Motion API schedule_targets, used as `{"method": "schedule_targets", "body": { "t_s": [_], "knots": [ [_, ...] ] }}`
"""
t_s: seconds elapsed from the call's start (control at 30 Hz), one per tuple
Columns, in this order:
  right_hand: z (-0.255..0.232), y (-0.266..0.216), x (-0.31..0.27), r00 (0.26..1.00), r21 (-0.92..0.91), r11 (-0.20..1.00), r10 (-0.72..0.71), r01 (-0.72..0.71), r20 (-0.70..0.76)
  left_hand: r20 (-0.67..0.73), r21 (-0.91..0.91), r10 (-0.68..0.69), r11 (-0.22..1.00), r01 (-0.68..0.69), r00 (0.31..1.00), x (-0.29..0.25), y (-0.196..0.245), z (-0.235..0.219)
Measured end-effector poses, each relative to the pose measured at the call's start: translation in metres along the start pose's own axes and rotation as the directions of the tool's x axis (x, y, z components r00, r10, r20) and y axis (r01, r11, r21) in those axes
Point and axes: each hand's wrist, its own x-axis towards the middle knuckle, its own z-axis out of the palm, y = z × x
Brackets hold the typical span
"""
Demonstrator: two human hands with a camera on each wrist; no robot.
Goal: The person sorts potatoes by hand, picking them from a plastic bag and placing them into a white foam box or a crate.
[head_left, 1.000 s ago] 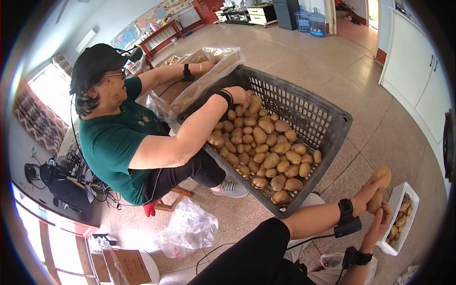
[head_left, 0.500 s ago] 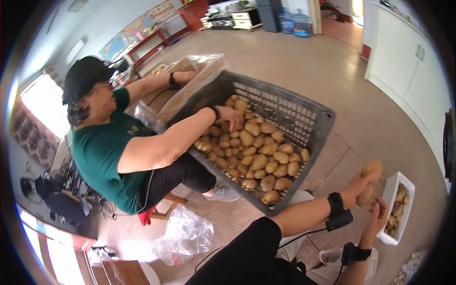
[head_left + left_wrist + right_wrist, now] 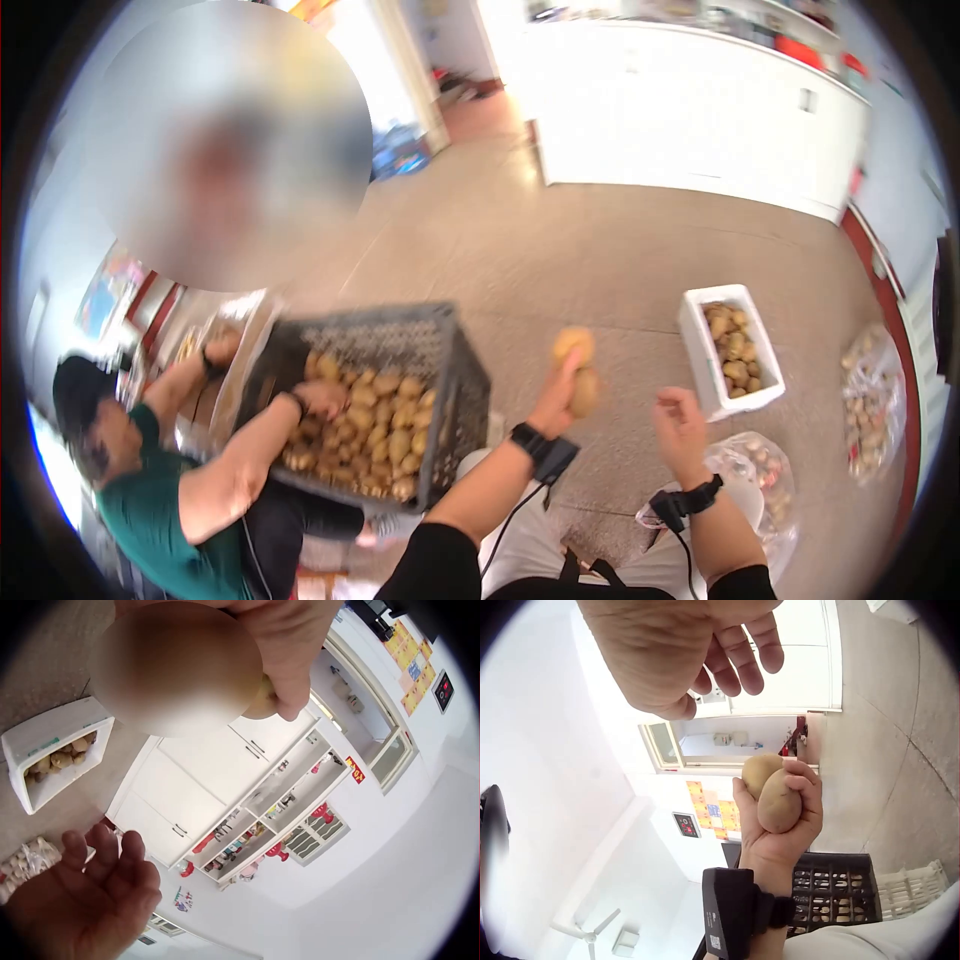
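Note:
Two potatoes (image 3: 584,393) are gripped in my left hand (image 3: 553,402), held up over the floor right of the black crate. The right wrist view shows that hand (image 3: 786,844) with its fingers curled round both potatoes (image 3: 780,804). My right hand (image 3: 681,432) holds nothing; its fingers hang loosely bent, apart from the potatoes, and it shows again in the left wrist view (image 3: 94,900). A white foam box (image 3: 697,345) with potatoes in it stands beyond my right hand. The black crate (image 3: 462,400) at the left holds many potatoes (image 3: 385,420).
Another person (image 3: 150,500) sits at the left with one hand among the crate's potatoes, beside a plastic-lined carton (image 3: 243,350). Bags of potatoes (image 3: 868,425) lie on the floor at the right. White cabinets (image 3: 690,110) line the far wall.
The head view has swung to the right, bringing cabinets and bags into sight. My right hand has moved away from the potatoes in my left hand, which still grips them.

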Motion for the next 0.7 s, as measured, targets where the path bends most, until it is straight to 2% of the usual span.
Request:
{"method": "schedule_targets", "body": {
  "t_s": [0.07, 0.13, 0.2, 0.27, 0.33, 0.37, 0.47, 0.5, 0.53, 0.57, 0.6, 0.67, 0.7],
  "knots": [
    [-0.007, -0.002, -0.001, 0.999, 0.049, 0.998, -0.034, 0.035, -0.011, -0.03, 0.079, 0.013, 0.997, -0.01, 0.999, -0.004, 0.001, 0.003],
    [-0.013, -0.001, -0.005, 0.998, 0.052, 0.997, 0.055, -0.056, 0.021, -0.059, 0.165, 0.034, 0.986, -0.023, 0.998, -0.004, 0.002, -0.001],
    [-0.017, -0.005, -0.008, 1.0, 0.044, 0.999, -0.023, 0.023, -0.018, -0.019, 0.243, 0.091, 0.966, -0.084, 0.996, -0.001, 0.003, -0.007],
    [-0.02, -0.005, -0.012, 0.999, 0.067, 0.997, -0.028, 0.03, -0.029, -0.1, 0.155, 0.126, 0.982, -0.11, 0.987, -0.013, 0.013, 0.01],
    [-0.027, -0.007, -0.014, 1.0, 0.026, 1.0, 0.003, -0.003, 0.012, -0.045, 0.16, 0.17, 0.974, -0.161, 0.984, -0.018, 0.023, 0.015],
    [-0.03, -0.007, -0.015, 0.999, 0.014, 0.999, 0.045, -0.045, -0.014, -0.037, 0.17, 0.216, 0.964, -0.207, 0.976, -0.033, 0.034, 0.033],
    [-0.036, 0.004, -0.018, 0.995, 0.039, 0.996, 0.08, -0.083, 0.066, 0.014, 0.178, 0.378, 0.91, -0.375, 0.926, -0.074, 0.071, 0.075],
    [-0.03, 0.015, -0.017, 0.999, -0.022, 0.999, 0.03, -0.03, 0.019, 0.045, 0.134, 0.405, 0.903, -0.407, 0.913, -0.084, 0.086, 0.076],
    [-0.018, 0.02, -0.015, 0.999, -0.067, 0.997, -0.035, 0.034, -0.009, 0.008, 0.136, 0.441, 0.889, -0.438, 0.897, -0.097, 0.1, 0.077],
    [-0.013, 0.015, -0.013, 0.999, -0.071, 0.997, 0.044, -0.045, -0.011, -0.076, 0.15, 0.477, 0.874, -0.463, 0.875, -0.113, 0.117, 0.084],
    [-0.013, 0.01, -0.011, 0.993, -0.069, 0.991, 0.119, -0.119, 0.001, -0.071, 0.173, 0.522, 0.846, -0.504, 0.85, -0.124, 0.135, 0.085],
    [-0.011, 0.01, -0.011, 1.0, -0.018, 1.0, 0.012, -0.012, 0.005, -0.057, 0.223, 0.588, 0.795, -0.564, 0.807, -0.141, 0.173, 0.071],
    [-0.011, 0.004, -0.013, 0.999, 0.017, 1.0, 0.013, -0.014, 0.041, -0.047, 0.245, 0.609, 0.776, -0.582, 0.792, -0.149, 0.191, 0.067]
  ]
}}
